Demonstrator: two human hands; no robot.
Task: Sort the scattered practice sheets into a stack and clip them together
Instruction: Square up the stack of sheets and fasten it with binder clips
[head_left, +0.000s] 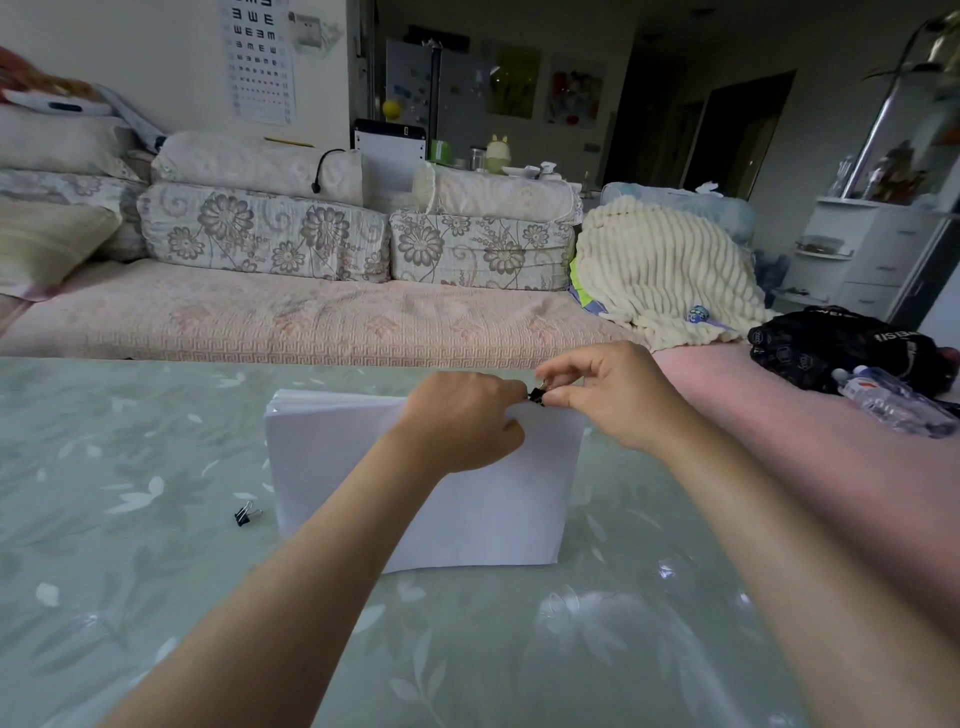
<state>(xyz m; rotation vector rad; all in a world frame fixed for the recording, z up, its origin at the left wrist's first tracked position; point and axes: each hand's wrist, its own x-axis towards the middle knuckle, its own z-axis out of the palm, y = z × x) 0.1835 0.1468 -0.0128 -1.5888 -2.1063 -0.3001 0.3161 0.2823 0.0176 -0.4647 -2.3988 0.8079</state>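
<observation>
A stack of white practice sheets (332, 467) lies squared up on the green floral table (130, 597). At the middle of its far edge sits a small black binder clip (536, 397). My right hand (602, 395) pinches that clip's wire handles between thumb and fingers. My left hand (462, 421) grips the far edge of the stack right beside the clip, fingers curled over the paper. A second black binder clip (246, 514) lies loose on the table, left of the stack's near corner.
A sofa (311, 322) with floral cushions runs along the table's far edge. A cream ribbed blanket (665, 270) lies at its right end. At the far right of the table are a black patterned bag (831, 348) and a plastic water bottle (893, 400).
</observation>
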